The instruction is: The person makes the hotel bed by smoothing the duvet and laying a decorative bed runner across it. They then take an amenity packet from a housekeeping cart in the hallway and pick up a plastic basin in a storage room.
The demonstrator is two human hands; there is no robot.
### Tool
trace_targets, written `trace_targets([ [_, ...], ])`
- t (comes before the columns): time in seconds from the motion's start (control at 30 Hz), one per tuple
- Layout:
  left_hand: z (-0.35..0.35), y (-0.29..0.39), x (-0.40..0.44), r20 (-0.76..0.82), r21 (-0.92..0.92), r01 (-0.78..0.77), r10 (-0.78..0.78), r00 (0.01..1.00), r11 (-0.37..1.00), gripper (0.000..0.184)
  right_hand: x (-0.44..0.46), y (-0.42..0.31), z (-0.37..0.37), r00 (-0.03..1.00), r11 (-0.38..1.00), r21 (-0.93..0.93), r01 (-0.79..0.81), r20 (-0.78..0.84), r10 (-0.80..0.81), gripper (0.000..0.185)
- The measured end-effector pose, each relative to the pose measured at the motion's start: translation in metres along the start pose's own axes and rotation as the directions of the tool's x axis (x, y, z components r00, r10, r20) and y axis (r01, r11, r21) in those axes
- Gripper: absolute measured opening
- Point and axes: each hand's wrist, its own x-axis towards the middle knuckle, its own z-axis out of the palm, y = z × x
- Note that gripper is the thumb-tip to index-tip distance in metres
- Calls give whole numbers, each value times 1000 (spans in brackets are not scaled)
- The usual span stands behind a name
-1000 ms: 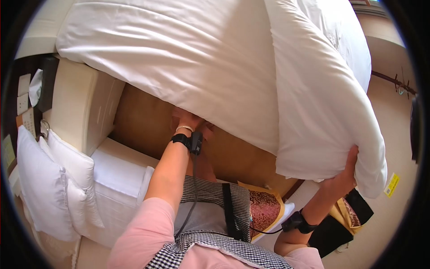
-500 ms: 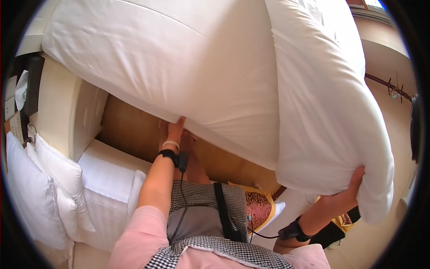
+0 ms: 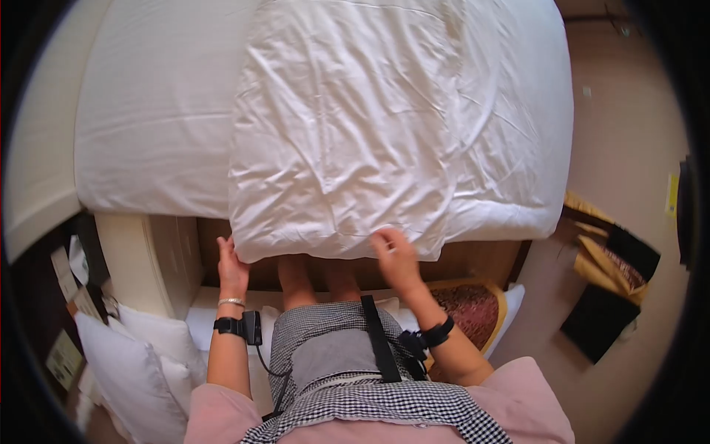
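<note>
A white mattress spans the top of the view, with a wrinkled, folded white quilt lying over its middle. The quilt's near edge hangs slightly over the mattress side. At the quilt's near left corner, my left hand is upright with fingers apart, its fingertips beside the cloth edge. My right hand touches the quilt's near edge right of centre, thumb and fingers curled; whether cloth is pinched between them is hard to make out.
White pillows lean at the lower left beside a cream cabinet. A red and gold patterned cloth lies low at right. Black and gold items rest on the floor farther right.
The mattress edge, earlier raised and slanted, now lies level. The folded quilt shows in the middle. My right hand has left the far right corner and moved inward; my left hand has moved left.
</note>
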Motion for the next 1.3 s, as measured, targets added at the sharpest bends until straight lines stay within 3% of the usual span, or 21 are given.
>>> trace_targets([
  [0.07,29,24,-11,-78,196,-70,87,993,978,68,16,42,-35,915,970,20,-241,-330,234,25],
  [0.13,29,27,-5,-46,459,-61,92,995,886,57,24,103,-59,818,938,-215,-271,-565,107,49],
  [0.2,15,21,-2,92,906,-188,256,962,380,41,24,143,-71,786,875,-178,-449,-544,293,74],
  [0.27,50,35,-30,-105,962,73,109,988,264,29,23,184,-75,800,898,37,-438,-438,409,81],
  [0.33,34,28,-42,-75,935,57,37,997,351,25,22,199,-78,814,867,253,-429,-309,493,75],
  [0.4,16,24,-53,-78,906,71,1,997,416,22,18,212,-78,873,844,433,-315,-218,437,62],
  [0.47,20,36,-64,-26,961,13,41,999,275,22,8,185,-98,883,856,250,-452,-10,469,35],
  [0.53,-6,50,-85,71,996,-76,100,992,49,22,-10,149,-118,857,708,494,-505,184,482,25],
  [0.6,-40,63,-97,-146,955,128,51,988,266,20,-36,114,-130,848,432,741,-515,365,385,23],
  [0.7,-50,63,-51,-213,970,210,8,977,125,16,-52,182,-75,777,641,438,-630,376,506,22],
  [0.73,-50,57,-30,-63,998,66,128,990,-21,15,-46,200,-64,774,721,289,-630,309,552,22],
  [0.77,-50,50,-14,100,982,-60,219,971,-182,15,-39,203,-59,858,849,136,-511,144,493,22],
  [0.8,-51,47,0,270,922,-163,280,921,-351,16,-33,207,-55,901,894,128,-428,-8,433,23],
  [0.83,-3,54,-11,41,997,-22,252,967,-77,26,-25,203,-54,895,841,390,-376,-82,438,25],
  [0.87,14,51,-6,43,985,-92,306,951,147,30,-19,196,-54,877,733,620,-280,-146,458,28],
  [0.93,28,51,-5,0,803,-236,396,918,547,39,-9,170,-65,871,729,638,-249,-182,457,33],
  [1.03,48,52,7,-82,835,-109,318,945,539,55,15,162,-47,903,765,620,-176,-207,375,39],
  [1.07,55,49,10,-110,841,-69,294,950,537,62,22,149,-43,922,849,507,-146,-241,303,37],
  [1.13,66,45,14,9,930,-134,343,939,343,68,29,119,-38,952,961,263,-85,-264,156,34],
  [1.23,73,42,8,56,986,-118,444,894,113,75,6,91,-69,905,888,458,-36,-362,223,32],
  [1.3,86,31,8,73,992,-114,498,864,53,77,-23,47,-116,824,945,326,12,-539,176,31],
])
